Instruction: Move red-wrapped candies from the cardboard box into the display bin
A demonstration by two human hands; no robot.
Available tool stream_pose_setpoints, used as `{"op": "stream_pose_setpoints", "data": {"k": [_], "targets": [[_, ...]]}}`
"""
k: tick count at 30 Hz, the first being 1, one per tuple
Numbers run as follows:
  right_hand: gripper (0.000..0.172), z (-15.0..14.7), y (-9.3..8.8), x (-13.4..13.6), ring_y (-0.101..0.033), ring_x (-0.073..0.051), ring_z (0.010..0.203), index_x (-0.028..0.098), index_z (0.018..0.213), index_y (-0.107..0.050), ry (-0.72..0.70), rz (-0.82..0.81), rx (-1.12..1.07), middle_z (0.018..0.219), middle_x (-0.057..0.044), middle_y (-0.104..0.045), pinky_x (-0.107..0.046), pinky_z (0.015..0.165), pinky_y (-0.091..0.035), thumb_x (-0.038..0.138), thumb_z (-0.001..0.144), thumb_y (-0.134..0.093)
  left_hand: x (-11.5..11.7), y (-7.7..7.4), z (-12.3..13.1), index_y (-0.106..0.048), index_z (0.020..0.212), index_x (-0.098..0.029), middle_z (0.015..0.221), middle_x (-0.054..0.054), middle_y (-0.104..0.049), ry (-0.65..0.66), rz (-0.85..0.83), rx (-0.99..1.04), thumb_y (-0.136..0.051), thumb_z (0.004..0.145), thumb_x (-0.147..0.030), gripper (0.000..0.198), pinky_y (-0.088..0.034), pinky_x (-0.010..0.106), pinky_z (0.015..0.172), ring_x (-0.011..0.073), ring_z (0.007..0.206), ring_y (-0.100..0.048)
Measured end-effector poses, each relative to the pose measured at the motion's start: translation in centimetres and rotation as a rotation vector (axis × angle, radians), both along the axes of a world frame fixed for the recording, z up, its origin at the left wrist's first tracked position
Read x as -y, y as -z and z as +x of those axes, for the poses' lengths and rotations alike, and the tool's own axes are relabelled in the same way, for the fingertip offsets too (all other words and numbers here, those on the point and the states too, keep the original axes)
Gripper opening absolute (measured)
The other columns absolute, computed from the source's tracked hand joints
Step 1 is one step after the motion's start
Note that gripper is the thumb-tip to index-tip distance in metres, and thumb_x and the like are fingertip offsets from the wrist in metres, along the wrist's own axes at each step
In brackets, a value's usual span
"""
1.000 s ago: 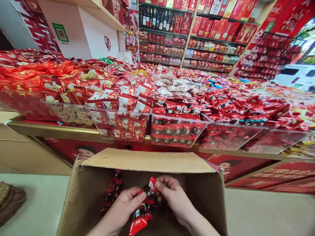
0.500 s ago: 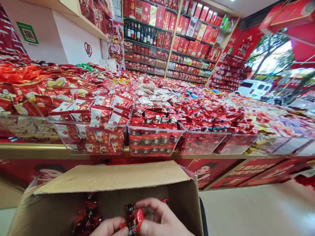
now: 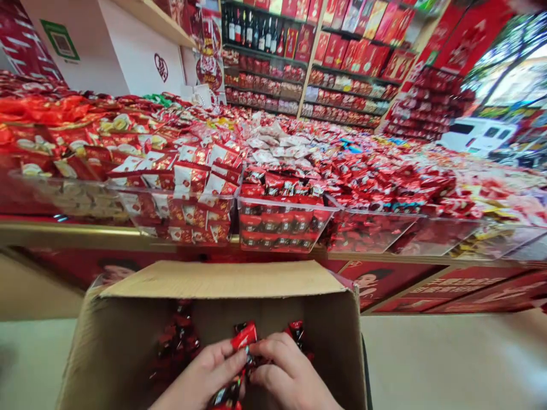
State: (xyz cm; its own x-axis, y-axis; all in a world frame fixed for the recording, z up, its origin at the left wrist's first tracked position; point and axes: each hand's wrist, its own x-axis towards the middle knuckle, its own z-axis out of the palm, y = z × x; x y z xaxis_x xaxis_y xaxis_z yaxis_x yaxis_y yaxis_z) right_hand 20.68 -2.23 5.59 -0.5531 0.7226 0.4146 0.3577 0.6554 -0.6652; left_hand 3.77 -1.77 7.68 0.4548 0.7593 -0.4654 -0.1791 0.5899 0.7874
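Both of my hands are inside an open cardboard box (image 3: 213, 283). My left hand (image 3: 209, 370) is closed on small red-and-black candy packets (image 3: 244, 336), pinching them between thumb and fingers. My right hand (image 3: 284, 364) meets it from the right, its fingertips closed on the same small bunch. More dark red packets (image 3: 177, 336) lie in the left part of the box, in shadow. A few others (image 3: 296, 329) show behind my right hand. Some packets hang below the fingers, partly hidden.
Beyond the box runs a counter edge (image 3: 106, 232) with clear bins of wrapped sweets, among them a bin of red-and-black packets (image 3: 277, 225). Shelves (image 3: 305, 85) with bottles and red boxes stand behind. Tiled floor (image 3: 427, 359) shows at the right.
The view has tilted down and shifted, so more of the box interior shows. My left hand has come further into view and closer against my right, with the red packet now between them.
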Motion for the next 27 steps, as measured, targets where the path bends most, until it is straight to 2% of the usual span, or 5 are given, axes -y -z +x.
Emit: {"op": "stream_pose_setpoints", "data": {"k": [8, 13, 17, 22, 27], "targets": [[0.032, -1.1, -1.2, -0.1, -0.055, -0.011, 0.067, 0.017, 0.093, -0.051, 0.229, -0.876, -0.526, 0.076, -0.002, -0.057, -0.025, 0.062, -0.047, 0.031, 0.068, -0.064, 0.2, -1.0, -0.3, -0.063, 0.076, -0.013, 0.052, -0.003, -0.058, -0.079, -0.020, -0.094, -0.063, 0.068, -0.037, 0.025, -0.034, 0.014, 0.046, 0.0042, 0.046, -0.045], [0.035, -1.5, -0.8, -0.5, -0.049, -0.008, 0.053, 0.015, 0.079, -0.051, 0.305, -1.014, -0.684, 0.061, 0.003, -0.053, -0.022, 0.051, -0.043, 0.036, 0.060, -0.071, 0.1, -1.4, 0.5, -0.060, 0.069, -0.015, 0.048, -0.004, -0.058, -0.077, -0.047, -0.053, -0.055, 0.075, -0.039, 0.025, -0.033, 0.014, 0.041, 0.0032, 0.039, -0.044], [0.029, -1.1, -0.4, 0.0, -0.048, -0.008, 0.050, 0.016, 0.075, -0.048, 0.311, -0.978, -0.640, 0.059, 0.003, -0.051, -0.023, 0.051, -0.042, 0.036, 0.066, -0.066, 0.0, -0.7, 0.3, -0.059, 0.068, -0.016, 0.048, -0.004, -0.057, -0.064, -0.043, -0.109, -0.052, 0.076, -0.041, 0.027, -0.033, 0.015, 0.040, 0.0034, 0.038, -0.042], [0.029, -0.3, -0.9, 0.0, -0.048, -0.011, 0.068, 0.018, 0.101, -0.053, 0.224, -0.538, -0.196, 0.086, -0.004, -0.052, -0.024, 0.062, -0.043, 0.027, 0.074, -0.058, -0.2, 1.0, 0.1, -0.065, 0.077, -0.019, 0.049, -0.006, -0.053, 0.085, 0.211, -0.286, -0.052, 0.075, -0.043, 0.027, -0.041, 0.020, 0.057, 0.0069, 0.047, -0.042], [0.007, 1.5, -4.8, -0.8, -0.051, -0.012, 0.070, 0.017, 0.078, -0.060, 0.144, -0.281, -0.049, 0.076, -0.004, -0.055, -0.022, 0.062, -0.043, 0.018, 0.076, -0.054, -0.1, 1.7, -0.1, -0.065, 0.098, -0.026, 0.080, 0.000, -0.066, 0.059, 0.220, -0.258, -0.061, 0.063, -0.052, 0.044, -0.043, 0.030, 0.081, 0.0188, 0.081, -0.055]]}}
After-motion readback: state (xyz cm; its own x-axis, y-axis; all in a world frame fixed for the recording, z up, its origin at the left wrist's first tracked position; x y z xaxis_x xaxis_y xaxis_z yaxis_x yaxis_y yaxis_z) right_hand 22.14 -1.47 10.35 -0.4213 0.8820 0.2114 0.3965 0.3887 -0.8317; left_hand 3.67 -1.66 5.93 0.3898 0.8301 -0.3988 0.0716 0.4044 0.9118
